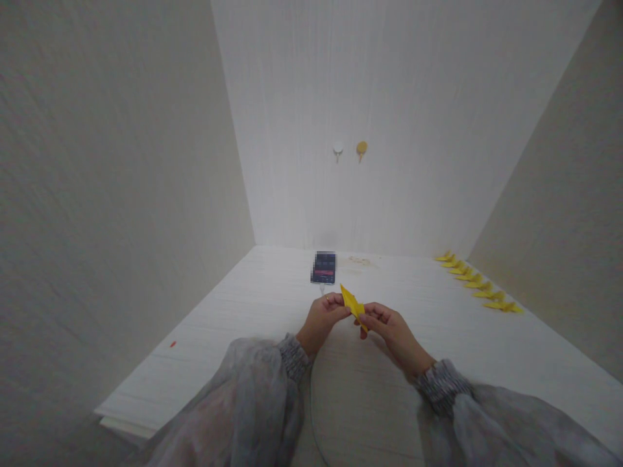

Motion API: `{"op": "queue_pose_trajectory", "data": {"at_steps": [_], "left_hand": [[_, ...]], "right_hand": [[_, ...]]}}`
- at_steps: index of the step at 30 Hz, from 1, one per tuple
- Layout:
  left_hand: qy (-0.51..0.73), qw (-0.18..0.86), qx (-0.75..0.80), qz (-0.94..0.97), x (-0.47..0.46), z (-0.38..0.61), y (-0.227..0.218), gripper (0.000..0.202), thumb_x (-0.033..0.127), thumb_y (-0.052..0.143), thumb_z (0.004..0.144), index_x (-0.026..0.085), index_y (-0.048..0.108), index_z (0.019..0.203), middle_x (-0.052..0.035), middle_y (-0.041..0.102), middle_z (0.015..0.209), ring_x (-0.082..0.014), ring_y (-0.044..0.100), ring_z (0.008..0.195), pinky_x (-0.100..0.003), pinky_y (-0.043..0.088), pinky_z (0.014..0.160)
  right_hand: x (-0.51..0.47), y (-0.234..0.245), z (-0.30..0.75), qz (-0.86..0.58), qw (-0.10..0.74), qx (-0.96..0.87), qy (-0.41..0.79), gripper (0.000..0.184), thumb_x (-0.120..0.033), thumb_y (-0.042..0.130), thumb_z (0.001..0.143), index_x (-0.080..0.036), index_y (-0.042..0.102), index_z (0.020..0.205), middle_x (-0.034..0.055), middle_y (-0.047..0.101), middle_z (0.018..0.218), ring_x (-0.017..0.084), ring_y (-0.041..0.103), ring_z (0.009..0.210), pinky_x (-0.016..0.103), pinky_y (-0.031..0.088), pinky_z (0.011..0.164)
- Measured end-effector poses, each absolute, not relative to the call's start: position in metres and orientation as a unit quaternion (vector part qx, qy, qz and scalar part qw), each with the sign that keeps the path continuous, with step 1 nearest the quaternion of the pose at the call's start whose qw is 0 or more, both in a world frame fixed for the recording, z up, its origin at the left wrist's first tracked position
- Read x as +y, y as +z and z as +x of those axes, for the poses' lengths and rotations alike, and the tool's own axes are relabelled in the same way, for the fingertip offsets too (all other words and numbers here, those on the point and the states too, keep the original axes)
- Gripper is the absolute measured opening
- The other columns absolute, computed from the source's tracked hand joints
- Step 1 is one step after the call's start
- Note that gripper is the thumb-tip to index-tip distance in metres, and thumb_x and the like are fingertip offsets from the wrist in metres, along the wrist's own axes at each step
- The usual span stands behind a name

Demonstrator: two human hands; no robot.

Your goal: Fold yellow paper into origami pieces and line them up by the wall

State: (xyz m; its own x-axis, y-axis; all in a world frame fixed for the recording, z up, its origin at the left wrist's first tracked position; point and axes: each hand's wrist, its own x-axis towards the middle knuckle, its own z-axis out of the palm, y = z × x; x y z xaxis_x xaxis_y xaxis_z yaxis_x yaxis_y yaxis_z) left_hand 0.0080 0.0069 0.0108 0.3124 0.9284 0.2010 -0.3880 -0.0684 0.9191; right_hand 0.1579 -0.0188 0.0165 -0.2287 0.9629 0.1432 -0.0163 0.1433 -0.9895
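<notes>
Between my two hands, just above the white table, is a piece of folded yellow paper [351, 301] with a pointed end aimed up and to the left. My left hand [325, 319] pinches its left side between thumb and fingers. On the lower right, my right hand [388, 324] grips the same paper, thumb on top and fingers curled behind. The paper's lower part is partly hidden by my fingers. A row of several folded yellow paper cranes [479, 284] stands along the table's right edge.
A phone [324, 267] with a lit screen lies near the back wall, and a cable [312, 395] runs from it towards me. A small red piece [172, 344] lies at the left. Two hooks, one white [337, 149] and one yellowish [361, 148], are on the back wall. Walls enclose both sides.
</notes>
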Motion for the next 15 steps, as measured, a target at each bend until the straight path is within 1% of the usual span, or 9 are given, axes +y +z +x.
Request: {"op": "queue_pose_trajectory", "data": {"at_steps": [4,7,10,12,13,15], "left_hand": [[0.524,0.621,0.267,0.519,0.0068,0.0080,0.0109,0.022,0.019,0.063,0.061,0.011,0.056,0.080,-0.0058,0.062,0.082,-0.0135,0.057,0.074,-0.029,0.042,0.075],[0.534,0.607,0.265,0.526,0.0086,0.0087,0.0088,0.026,0.016,0.063,0.061,0.012,0.051,0.083,-0.0073,0.061,0.087,-0.0146,0.057,0.080,-0.030,0.042,0.076],[0.541,0.602,0.261,0.526,0.0108,0.0098,0.0054,0.039,0.013,0.065,0.059,0.016,0.044,0.092,-0.0080,0.059,0.092,-0.0158,0.057,0.085,-0.032,0.042,0.077],[0.529,0.602,0.256,0.541,0.0102,0.0104,0.0049,0.047,0.013,0.066,0.058,0.017,0.043,0.098,-0.0088,0.058,0.095,-0.0174,0.056,0.089,-0.033,0.042,0.078],[0.519,0.598,0.254,0.555,0.0091,0.0105,0.0054,0.046,0.014,0.067,0.057,0.016,0.045,0.098,-0.0095,0.058,0.097,-0.0183,0.054,0.092,-0.034,0.042,0.080],[0.498,0.584,0.250,0.590,0.0060,0.0102,0.0077,0.034,0.019,0.066,0.059,0.014,0.053,0.090,-0.0107,0.057,0.102,-0.0201,0.051,0.098,-0.034,0.039,0.084]], "right_hand": [[-0.0176,0.0135,0.1570,-0.390,0.479,-0.588,0.522,0.021,-0.033,0.058,0.068,-0.016,0.055,0.079,0.0019,0.060,0.069,0.011,0.053,0.052,0.026,0.043,0.054],[-0.0170,0.0101,0.1565,-0.390,0.484,-0.597,0.508,0.019,-0.031,0.055,0.070,-0.016,0.053,0.082,0.0016,0.059,0.069,0.011,0.055,0.053,0.026,0.045,0.054],[-0.0185,0.0092,0.1559,-0.414,0.474,-0.636,0.446,0.020,-0.026,0.050,0.072,-0.017,0.050,0.090,0.0020,0.060,0.073,0.012,0.057,0.057,0.027,0.047,0.056],[-0.0203,0.0100,0.1558,-0.438,0.454,-0.672,0.388,0.022,-0.023,0.046,0.074,-0.018,0.049,0.095,0.0023,0.060,0.076,0.012,0.058,0.058,0.026,0.047,0.056],[-0.0211,0.0104,0.1558,-0.448,0.445,-0.685,0.364,0.022,-0.022,0.044,0.074,-0.018,0.049,0.096,0.0023,0.060,0.077,0.012,0.058,0.058,0.025,0.047,0.055],[-0.0219,0.0108,0.1563,-0.465,0.435,-0.698,0.329,0.023,-0.019,0.043,0.074,-0.018,0.049,0.096,0.0023,0.060,0.077,0.013,0.059,0.058,0.024,0.046,0.052]]}}
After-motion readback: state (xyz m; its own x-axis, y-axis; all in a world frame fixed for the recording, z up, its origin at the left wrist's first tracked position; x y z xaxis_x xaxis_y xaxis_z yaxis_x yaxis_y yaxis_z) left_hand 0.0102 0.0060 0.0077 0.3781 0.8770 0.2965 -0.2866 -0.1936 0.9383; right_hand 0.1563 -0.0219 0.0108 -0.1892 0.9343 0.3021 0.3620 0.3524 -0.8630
